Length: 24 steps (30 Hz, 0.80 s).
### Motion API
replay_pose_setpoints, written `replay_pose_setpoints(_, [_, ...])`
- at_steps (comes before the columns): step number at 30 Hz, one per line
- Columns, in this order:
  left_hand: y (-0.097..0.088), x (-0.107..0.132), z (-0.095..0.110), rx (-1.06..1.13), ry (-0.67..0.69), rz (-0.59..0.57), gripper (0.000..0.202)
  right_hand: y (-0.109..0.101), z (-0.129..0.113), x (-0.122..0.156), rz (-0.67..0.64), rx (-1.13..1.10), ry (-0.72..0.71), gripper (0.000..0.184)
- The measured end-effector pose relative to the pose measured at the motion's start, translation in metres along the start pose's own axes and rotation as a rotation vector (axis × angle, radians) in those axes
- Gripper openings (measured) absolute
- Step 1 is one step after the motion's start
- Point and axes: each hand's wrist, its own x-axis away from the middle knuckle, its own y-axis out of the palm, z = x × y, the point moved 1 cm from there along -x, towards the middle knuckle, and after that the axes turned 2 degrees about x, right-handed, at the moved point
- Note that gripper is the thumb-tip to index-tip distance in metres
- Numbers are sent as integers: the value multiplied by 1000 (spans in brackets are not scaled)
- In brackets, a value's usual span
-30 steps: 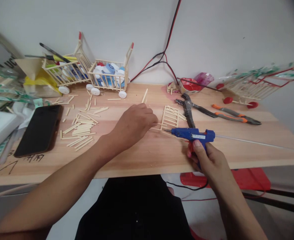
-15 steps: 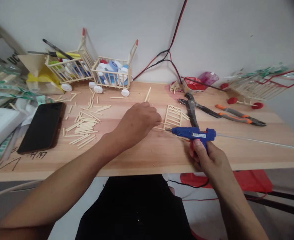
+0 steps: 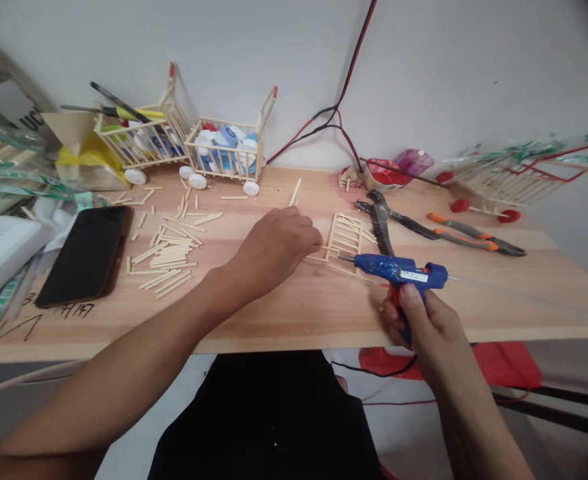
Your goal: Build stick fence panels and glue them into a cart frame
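My right hand [image 3: 427, 320] is wrapped around the handle of a blue hot glue gun [image 3: 391, 268], its nozzle pointing left. A clear glue stick [image 3: 494, 285] runs out of its back end. My left hand [image 3: 287, 240] is closed, its fingertips pinching a thin wooden stick [image 3: 327, 249] just left of the nozzle. Beside them on the table lies a small ladder-like frame of wooden sticks [image 3: 345, 235], with loose pieces on it. Another pale stick [image 3: 295, 191] shows behind my left hand; whether the hand touches it I cannot tell.
Cut wooden sticks [image 3: 169, 253] lie in a pile on the left, near a black phone [image 3: 85, 253]. Two small stick carts [image 3: 224, 150] stand at the back. Pliers [image 3: 474, 237] and a larger dark tool [image 3: 381, 220] lie on the right, before a red-wheeled cart [image 3: 509, 180].
My right hand has drawn the glue gun to the right, and its nozzle has come away from the stick frame. My left hand stays almost where it was, fingers still pinched.
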Motion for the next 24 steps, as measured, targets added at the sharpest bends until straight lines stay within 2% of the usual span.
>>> replay_pose_setpoints(3, [0, 0, 1, -6, -5, -3, 20, 2, -3, 1, -53, -167, 96, 40])
replay_pose_setpoints(8, [0, 0, 2, -5, -4, -4, 20, 6, -7, 1, -70, -343, 121, 38])
replay_pose_setpoints(24, [1, 0, 0, -9, -4, 10, 21, 7, -21, 6, -41, -342, 110, 37])
